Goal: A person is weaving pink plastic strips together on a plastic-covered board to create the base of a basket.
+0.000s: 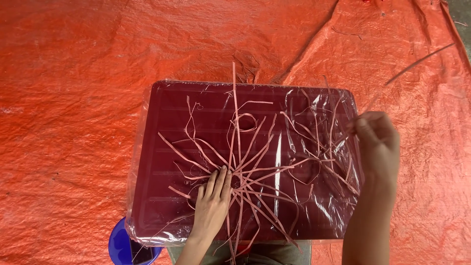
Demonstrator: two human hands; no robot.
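Dozens of thin pinkish strips [255,169] fan out from one crossing point on a dark maroon tray [167,118] wrapped in clear plastic film [314,105], and from my remote seat I judge the weave barely begun: the spokes are laid and gathered at the centre, but I see no rounds woven between them, so nearly all the interlacing looks left to do. The left hand [212,203] lies flat, fingers [223,179] stretched out and released, pressing the strips down just beside the crossing point. The right hand [378,145] is raised at the tray's right edge, its fingers pinched on one long strip [417,64] that runs up and away to the upper right; the other strips lie loose, several curling, some trailing off the near edge of the tray. The tray rests on a crinkled orange tarpaulin [73,98] that covers the ground in every direction I can see. A round blue container [120,245] peeks out under the tray's near left corner, with a dark flat object in it that I cannot identify.
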